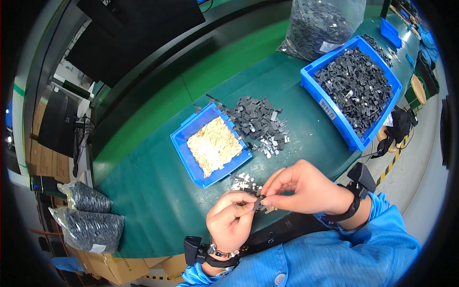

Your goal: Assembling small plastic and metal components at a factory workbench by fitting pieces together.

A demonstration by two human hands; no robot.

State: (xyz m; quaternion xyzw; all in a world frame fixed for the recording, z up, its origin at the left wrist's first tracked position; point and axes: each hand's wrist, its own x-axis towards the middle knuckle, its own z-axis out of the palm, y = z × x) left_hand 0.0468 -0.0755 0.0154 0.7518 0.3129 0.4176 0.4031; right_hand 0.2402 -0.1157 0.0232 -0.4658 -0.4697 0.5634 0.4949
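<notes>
My left hand (231,217) and my right hand (301,189) meet over the near edge of the green table. Between their fingertips is a small dark grey plastic part (258,203), pinched from both sides; its finer shape is too small to make out. Just beyond my fingers lies a cluster of small white and dark pieces (245,182). Farther off, a heap of dark grey plastic parts (260,118) spreads beside a small blue bin (184,158), which holds a pile of pale yellow pieces (213,143).
At the right stands a large blue crate (334,117) full of dark parts, with a clear bag of dark parts (318,28) behind it. Filled clear bags (88,229) sit at the table's left end. Cardboard boxes (117,268) are below; a stool (418,90) stands far right.
</notes>
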